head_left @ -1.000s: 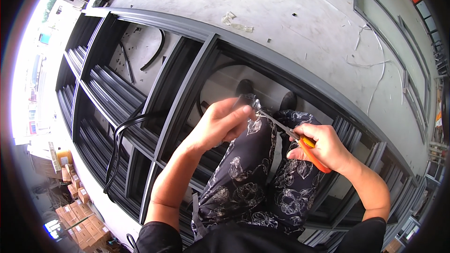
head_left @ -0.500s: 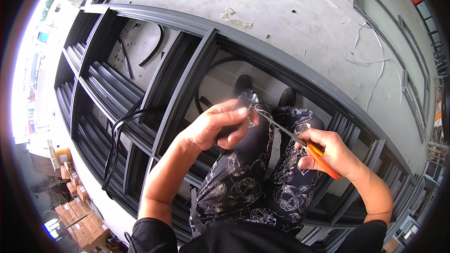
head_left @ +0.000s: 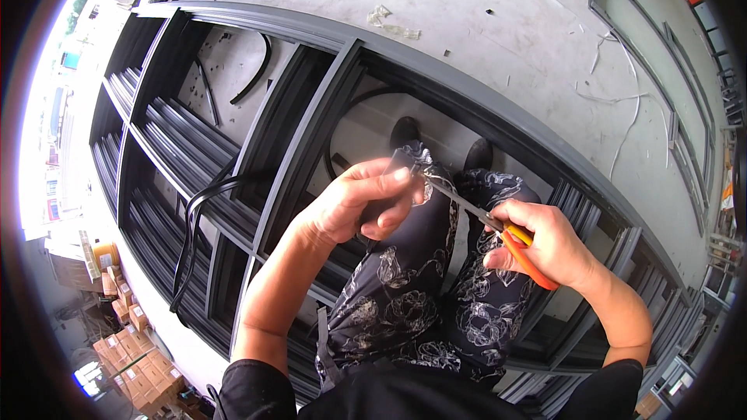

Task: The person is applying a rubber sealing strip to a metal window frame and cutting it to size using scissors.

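The pale floor (head_left: 311, 0) runs beneath grey frames (head_left: 264, 24). A crumpled scrap (head_left: 380, 15), white string (head_left: 638, 113) and black strip (head_left: 266, 62) lie on it.

We can read no words, numbers or signs here. On the stacked cardboard boxes (head_left: 140, 367) at the lower left we see small pale patches that may be labels, but they are too small and blurred for us to make out. The bright panel (head_left: 87, 380) beside them is washed out, unreadable to us.

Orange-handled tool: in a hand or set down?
In hand: the right hand grips the orange-handled tool, its metal shaft pointing toward the left hand.
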A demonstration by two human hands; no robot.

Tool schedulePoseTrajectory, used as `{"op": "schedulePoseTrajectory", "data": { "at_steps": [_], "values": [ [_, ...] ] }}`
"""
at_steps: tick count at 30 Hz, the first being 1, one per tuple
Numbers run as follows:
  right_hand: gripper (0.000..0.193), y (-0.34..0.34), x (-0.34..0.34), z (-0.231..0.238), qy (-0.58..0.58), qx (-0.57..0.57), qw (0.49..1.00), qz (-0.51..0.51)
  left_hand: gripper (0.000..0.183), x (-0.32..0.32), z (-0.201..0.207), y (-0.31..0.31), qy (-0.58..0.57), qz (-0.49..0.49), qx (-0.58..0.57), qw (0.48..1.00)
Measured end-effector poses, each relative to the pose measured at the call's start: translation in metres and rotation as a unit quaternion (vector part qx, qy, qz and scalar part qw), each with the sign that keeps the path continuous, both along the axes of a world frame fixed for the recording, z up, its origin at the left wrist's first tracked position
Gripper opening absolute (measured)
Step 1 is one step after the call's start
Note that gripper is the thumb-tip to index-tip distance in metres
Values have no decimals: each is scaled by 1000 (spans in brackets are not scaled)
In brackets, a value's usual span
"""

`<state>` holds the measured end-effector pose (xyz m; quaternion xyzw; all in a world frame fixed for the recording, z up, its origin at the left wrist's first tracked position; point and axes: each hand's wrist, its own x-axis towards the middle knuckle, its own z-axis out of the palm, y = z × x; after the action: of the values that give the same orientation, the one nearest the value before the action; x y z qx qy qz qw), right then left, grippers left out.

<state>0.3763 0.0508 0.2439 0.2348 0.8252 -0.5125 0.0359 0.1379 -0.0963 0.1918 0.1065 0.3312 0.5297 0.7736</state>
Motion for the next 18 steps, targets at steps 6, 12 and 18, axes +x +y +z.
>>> {"op": "schedulePoseTrajectory", "data": {
  "at_steps": [6, 12, 18],
  "values": [
    [47, -1, 1, 0, -3, -43, 999, -7, 34, 2, 4, -1, 50, 9, -10, 999],
    [46, 0, 6, -8, 38, -59, 997, -10, 34, 1, 2, 1, 13, -6, 1, 1000],
    [46, 0, 2, -2, 17, -19, 1000, 3, 35, 1, 4, 1, -2, -14, 1, 1000]
  ]
}}
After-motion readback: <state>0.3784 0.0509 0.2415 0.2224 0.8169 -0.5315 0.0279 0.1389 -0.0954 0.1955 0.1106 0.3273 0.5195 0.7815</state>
